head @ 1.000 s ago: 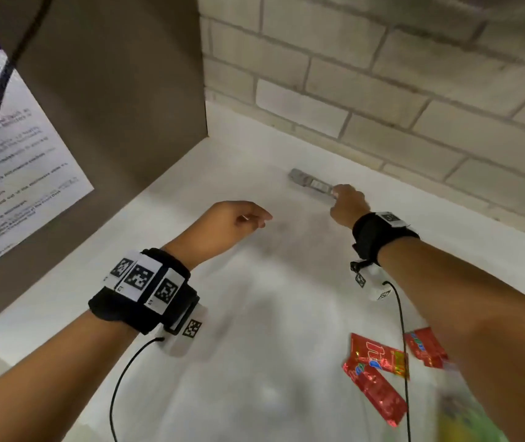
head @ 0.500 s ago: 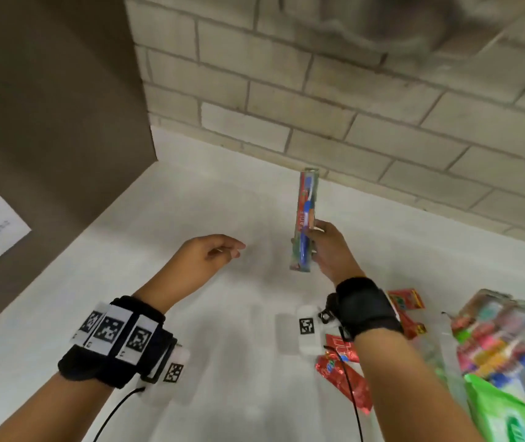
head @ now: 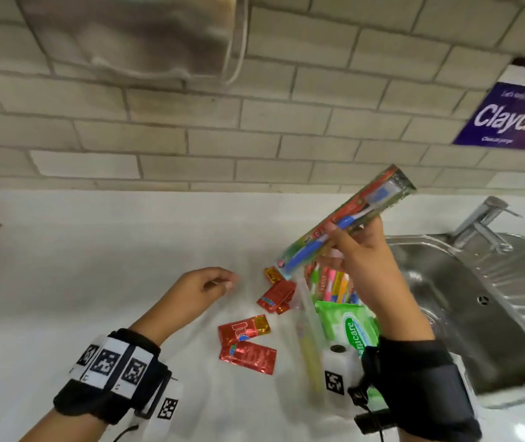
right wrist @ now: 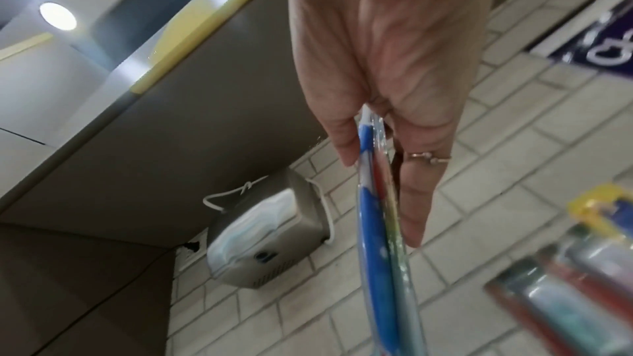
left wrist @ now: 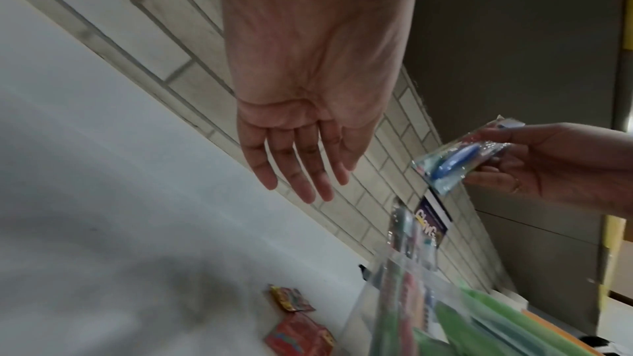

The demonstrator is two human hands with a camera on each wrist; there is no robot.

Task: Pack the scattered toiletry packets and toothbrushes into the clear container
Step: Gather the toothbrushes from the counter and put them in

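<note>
My right hand (head: 355, 240) pinches a packaged blue toothbrush (head: 347, 223) (right wrist: 375, 226) (left wrist: 459, 157) and holds it tilted in the air over the clear container (head: 307, 317). The container stands beside the sink and holds several toothbrush packs (head: 334, 283) and a green wipes pack (head: 350, 327). Red sachets (head: 243, 330) (head: 248, 357) (head: 277, 296) lie scattered on the white counter left of the container. My left hand (head: 219, 280) (left wrist: 301, 180) hovers over the counter near them, fingers relaxed, holding nothing.
A steel sink (head: 465, 301) with a tap (head: 481, 221) lies right of the container. A tiled wall (head: 254, 129) runs behind the counter, with a purple sign (head: 510, 116) and a wall-mounted metal unit (right wrist: 270, 234). Bare white counter (head: 79, 282) stretches to the left.
My right hand lifted the toothbrush pack off the counter by the wall and carried it right, over the container. The view swung right with it. My left hand stayed hovering, empty.
</note>
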